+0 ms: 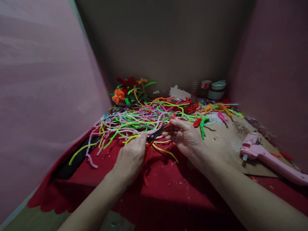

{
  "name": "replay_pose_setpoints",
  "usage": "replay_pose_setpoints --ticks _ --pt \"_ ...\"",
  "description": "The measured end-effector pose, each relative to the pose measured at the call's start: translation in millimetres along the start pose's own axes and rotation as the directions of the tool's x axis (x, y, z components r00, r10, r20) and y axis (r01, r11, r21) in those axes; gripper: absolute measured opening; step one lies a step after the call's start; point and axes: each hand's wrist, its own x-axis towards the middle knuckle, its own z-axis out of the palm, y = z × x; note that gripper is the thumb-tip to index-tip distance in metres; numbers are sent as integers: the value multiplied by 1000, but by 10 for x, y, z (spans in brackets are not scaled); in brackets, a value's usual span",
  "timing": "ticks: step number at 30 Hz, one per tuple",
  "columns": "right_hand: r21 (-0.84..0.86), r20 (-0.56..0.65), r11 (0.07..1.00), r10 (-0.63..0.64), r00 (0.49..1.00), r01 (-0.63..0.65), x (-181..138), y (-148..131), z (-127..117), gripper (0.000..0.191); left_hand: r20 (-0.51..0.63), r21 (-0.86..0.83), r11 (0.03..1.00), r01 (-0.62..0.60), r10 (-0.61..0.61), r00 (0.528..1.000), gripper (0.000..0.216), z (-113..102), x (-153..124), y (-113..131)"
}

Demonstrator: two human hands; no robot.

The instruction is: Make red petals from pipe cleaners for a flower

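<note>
Blades nr fingertips: nick risk

L hand (132,155) is clamped on the scissors (156,134), mid-scene over the nr part of the red-covered surface (168,189), blades aimed approx. 2 o'clock. R hand (185,136) has thumb + fingers pinched on a red stem (172,118), right by the tips; can't tell if blades touch it.

Scissors as clock centre: tangled stem pile (134,117) at 11–12, flowers (118,95) at 11, board (226,144) at 3 w/ pink glue gun (271,160) partly on it, black slab (68,165) btwn 8 and 9.

Risks: a slip could nick R fingers b/c the pinch is so close to the blades; dim light makes it worse. A loose pinch could let the stem bend, giving a ragged or off-length cut. Stray stems nr the pivot could snag. If the gun's hot (can't tell), R forearm drifting to 3 could brush it.
</note>
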Motion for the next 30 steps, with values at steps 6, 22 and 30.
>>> replay_pose_setpoints --ticks 6,22,30 --pt "21 59 1000 2 998 -3 23 -3 -14 5 39 -169 986 -1 7 999 37 7 30 5" --pt "-182 223 979 -47 974 89 -19 76 -3 9 98 -432 902 9 37 994 30 -60 -6 42" --pt "-242 252 960 -79 964 142 -40 81 -10 12 167 -407 912 51 19 986 35 -132 -30 56"
